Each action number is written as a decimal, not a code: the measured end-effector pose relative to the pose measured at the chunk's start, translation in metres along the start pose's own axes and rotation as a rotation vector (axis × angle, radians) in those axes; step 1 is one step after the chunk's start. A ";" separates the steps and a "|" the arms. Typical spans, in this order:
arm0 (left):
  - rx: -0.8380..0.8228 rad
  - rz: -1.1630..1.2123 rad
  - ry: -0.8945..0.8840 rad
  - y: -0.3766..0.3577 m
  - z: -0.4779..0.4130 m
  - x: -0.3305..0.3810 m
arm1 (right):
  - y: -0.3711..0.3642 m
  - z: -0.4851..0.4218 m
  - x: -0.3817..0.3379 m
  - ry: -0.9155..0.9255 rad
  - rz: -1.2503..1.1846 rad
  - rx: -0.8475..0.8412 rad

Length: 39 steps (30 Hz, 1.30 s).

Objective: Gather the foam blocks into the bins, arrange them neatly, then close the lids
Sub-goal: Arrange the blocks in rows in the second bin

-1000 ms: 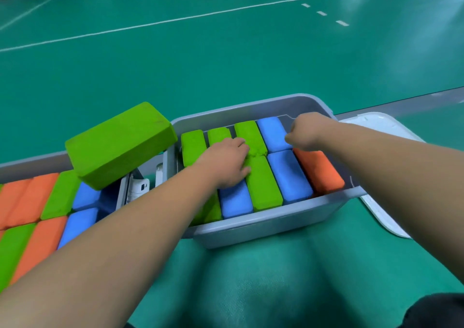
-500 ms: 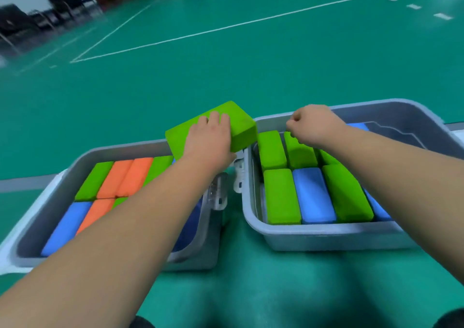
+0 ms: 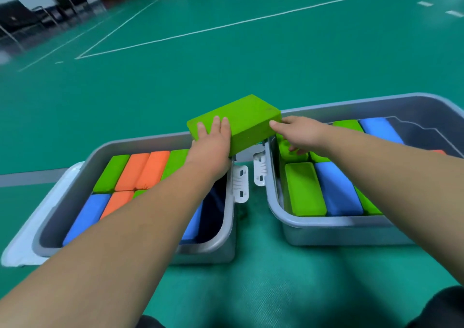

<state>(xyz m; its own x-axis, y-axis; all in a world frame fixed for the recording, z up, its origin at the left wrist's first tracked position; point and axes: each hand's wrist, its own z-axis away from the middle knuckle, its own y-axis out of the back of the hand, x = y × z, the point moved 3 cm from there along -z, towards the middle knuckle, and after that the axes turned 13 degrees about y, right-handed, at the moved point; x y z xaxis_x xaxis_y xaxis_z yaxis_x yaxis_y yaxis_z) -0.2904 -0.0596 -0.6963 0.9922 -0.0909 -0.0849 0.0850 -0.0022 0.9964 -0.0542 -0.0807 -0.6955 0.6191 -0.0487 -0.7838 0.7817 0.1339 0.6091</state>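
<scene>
At lower left, the left grey plastic bin (image 3: 62,202) stands open. Our left hand (image 3: 213,146) lies on the large green foam block (image 3: 243,119) at frame centre, over the gap between the bins, fingers straight and close together. Our right hand (image 3: 301,133) touches the block's right corner with its thumb, fingers spread, above the right grey plastic bin (image 3: 334,229).

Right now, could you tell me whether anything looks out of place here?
Yes: one green block lies tilted over the gap between the bins, under the left hand and touched by the right hand, not packed in rows.
</scene>
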 end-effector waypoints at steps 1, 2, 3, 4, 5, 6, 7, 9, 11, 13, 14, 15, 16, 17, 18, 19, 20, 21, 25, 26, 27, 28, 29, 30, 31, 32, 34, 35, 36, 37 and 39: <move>0.004 0.011 -0.013 0.002 0.001 0.003 | 0.001 -0.001 0.002 -0.013 -0.071 0.029; 0.006 0.020 -0.031 0.006 0.003 0.008 | 0.004 -0.003 0.006 -0.042 -0.165 0.076; 0.010 0.027 -0.057 0.010 0.005 0.015 | 0.007 -0.005 0.011 -0.083 -0.284 0.130; 0.017 0.035 -0.091 0.013 0.006 0.024 | 0.013 -0.005 0.016 -0.127 -0.410 0.190; 0.031 0.047 -0.129 0.016 0.008 0.034 | 0.021 -0.005 0.021 -0.166 -0.521 0.259; 0.051 0.063 -0.167 0.019 0.010 0.045 | 0.030 -0.004 0.026 -0.196 -0.604 0.343; 0.076 0.076 -0.206 0.020 0.012 0.057 | 0.041 0.000 0.030 -0.210 -0.660 0.426; 0.090 0.115 -0.282 0.023 0.018 0.083 | 0.066 0.009 0.037 -0.198 -0.682 0.544; 0.064 0.168 -0.337 0.025 0.022 0.109 | 0.093 0.024 0.042 -0.142 -0.616 0.594; 0.065 0.189 -0.403 0.024 0.026 0.135 | 0.121 0.039 0.049 -0.109 -0.500 0.677; 0.075 0.182 -0.440 0.021 0.026 0.147 | 0.136 0.048 0.051 -0.098 -0.413 0.735; 0.078 0.160 -0.466 0.016 0.027 0.160 | 0.151 0.056 0.057 -0.091 -0.300 0.799; 0.065 0.119 -0.488 0.011 0.028 0.172 | 0.165 0.065 0.061 -0.088 -0.181 0.852; 0.040 0.063 -0.508 0.004 0.029 0.182 | 0.177 0.074 0.067 -0.089 -0.079 0.894; 0.013 0.005 -0.531 -0.002 0.031 0.192 | 0.188 0.083 0.072 -0.094 -0.006 0.928; -0.018 -0.045 -0.556 -0.008 0.033 0.201 | 0.198 0.092 0.078 -0.105 0.036 0.958; -0.048 -0.084 -0.579 -0.013 0.035 0.208 | 0.207 0.101 0.082 -0.110 0.061 0.988; -0.067 -0.112 -0.596 -0.016 0.037 0.214 | 0.215 0.110 0.087 -0.115 0.084 1.014; -0.003 -0.148 -0.608 -0.019 0.039 0.238 | 0.236 0.135 0.101 -0.048 0.213 1.082; 0.004 -0.123 -0.608 -0.019 0.039 0.245 | 0.240 0.139 0.104 -0.037 0.232 1.080; -0.005 -0.094 -0.615 -0.020 0.039 0.252 | 0.242 0.142 0.108 -0.034 0.253 1.068; -0.022 -0.071 -0.628 -0.021 0.040 0.258 | 0.244 0.144 0.112 -0.035 0.278 1.049; -0.038 -0.063 -0.643 -0.024 0.041 0.265 | 0.244 0.145 0.116 -0.039 0.306 1.022; -0.049 -0.065 -0.659 -0.027 0.042 0.271 | 0.243 0.146 0.119 -0.041 0.335 0.989; -0.055 -0.068 -0.668 -0.030 0.044 0.277 | 0.240 0.146 0.123 -0.037 0.363 0.950; -0.056 -0.065 -0.672 -0.033 0.045 0.282 | 0.237 0.146 0.126 -0.029 0.390 0.910; -0.044 -0.054 -0.673 -0.039 0.045 0.290 | 0.228 0.144 0.130 -0.018 0.433 0.827; -0.031 -0.054 -0.673 -0.042 0.044 0.292 | 0.223 0.142 0.132 -0.020 0.452 0.782; -0.017 -0.056 -0.668 -0.044 0.042 0.293 | 0.219 0.140 0.135 -0.029 0.462 0.734; -0.005 -0.054 -0.661 -0.046 0.039 0.294 | 0.217 0.138 0.136 -0.050 0.469 0.683; 0.009 -0.045 -0.653 -0.049 0.036 0.293 | 0.218 0.131 0.141 -0.100 0.478 0.595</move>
<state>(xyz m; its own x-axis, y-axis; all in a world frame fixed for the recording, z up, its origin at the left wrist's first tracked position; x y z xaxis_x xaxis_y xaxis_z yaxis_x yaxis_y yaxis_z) -0.0067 -0.1217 -0.7697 0.7284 -0.6764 -0.1090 0.1219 -0.0285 0.9921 0.2133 -0.1879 -0.6577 0.8816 -0.2127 -0.4214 0.3187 -0.3903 0.8638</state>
